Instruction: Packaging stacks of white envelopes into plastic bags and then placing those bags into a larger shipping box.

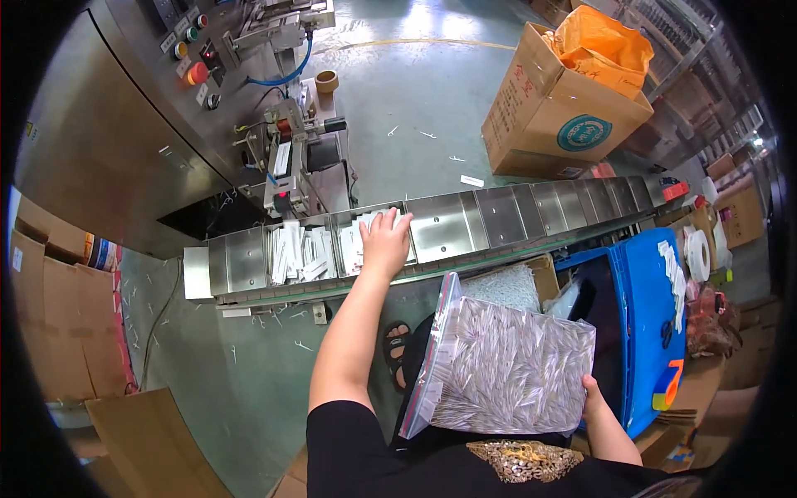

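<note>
- Head view: a workshop with a green painted floor [415,91], scattered with small white bits; a steel machine [124,124] with coloured buttons fills the upper left.
- A long steel conveyor [498,216] of shallow pockets runs across the middle, out from under the machine; every place below is given relative to it.
- The left hand [384,241] lies on a pocket near the conveyor's left end, fingers spread flat over a small heap of white sachets [353,241]; it presses rather than pinches.
- The pocket next to it, toward the machine, holds more white packets [290,253], loosely piled.
- Below the conveyor's middle, the right hand [594,397] grips the lower right corner of a clear plastic bag [506,365] full of thin silvery-white sticks; its fingers are hidden behind the bag, so I cannot tell how tightly they close.
- Beyond the conveyor stands a brown cardboard box [552,108] with an orange liner; a blue crate [656,307] sits just below the conveyor's right end.
- To do this well, I judge the left hand should spread the sachets evenly within one pocket, keeping them off the dividers, while the bag stays upright so nothing spills.
</note>
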A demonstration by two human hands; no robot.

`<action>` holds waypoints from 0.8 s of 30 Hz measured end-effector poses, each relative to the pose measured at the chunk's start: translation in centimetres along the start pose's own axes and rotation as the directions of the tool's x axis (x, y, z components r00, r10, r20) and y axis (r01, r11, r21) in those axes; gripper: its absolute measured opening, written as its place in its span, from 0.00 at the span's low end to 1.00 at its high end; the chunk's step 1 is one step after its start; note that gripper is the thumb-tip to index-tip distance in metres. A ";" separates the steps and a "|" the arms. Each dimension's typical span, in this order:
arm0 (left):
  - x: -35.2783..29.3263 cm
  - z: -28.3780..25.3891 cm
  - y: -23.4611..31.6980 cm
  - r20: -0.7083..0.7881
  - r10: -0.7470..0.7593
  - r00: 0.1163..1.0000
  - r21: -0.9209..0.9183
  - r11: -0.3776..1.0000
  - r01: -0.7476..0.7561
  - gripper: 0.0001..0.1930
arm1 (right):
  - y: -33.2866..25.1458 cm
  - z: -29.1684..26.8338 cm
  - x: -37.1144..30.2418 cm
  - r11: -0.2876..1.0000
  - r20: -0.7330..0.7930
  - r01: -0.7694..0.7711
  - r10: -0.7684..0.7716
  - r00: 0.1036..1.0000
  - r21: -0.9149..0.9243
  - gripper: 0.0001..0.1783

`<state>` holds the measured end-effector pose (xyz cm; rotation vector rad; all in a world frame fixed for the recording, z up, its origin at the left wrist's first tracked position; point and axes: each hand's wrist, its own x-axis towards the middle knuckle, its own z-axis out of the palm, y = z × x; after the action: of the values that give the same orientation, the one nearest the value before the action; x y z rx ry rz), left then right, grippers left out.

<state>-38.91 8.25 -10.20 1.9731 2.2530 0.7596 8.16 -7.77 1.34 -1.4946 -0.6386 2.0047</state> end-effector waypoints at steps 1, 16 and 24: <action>-0.2 -0.3 -0.2 -0.017 -0.017 1.000 -0.035 0.999 0.017 0.21 | -0.2 0.2 0.0 1.000 0.008 -0.008 0.008 1.000 -0.011 0.50; -2.8 -1.7 1.6 0.079 -0.257 0.963 -0.011 0.966 0.258 0.18 | -0.1 0.6 0.3 0.998 0.007 -0.047 0.047 0.999 0.043 0.53; -7.2 -8.8 -6.4 -0.374 -0.393 0.840 -0.330 0.903 0.275 0.19 | -0.1 0.4 0.1 1.000 0.058 -0.002 0.003 0.998 -0.027 0.53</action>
<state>-46.57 -1.77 -7.01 1.3282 2.4574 1.4752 7.79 -7.71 1.43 -1.4585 -0.6908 2.0554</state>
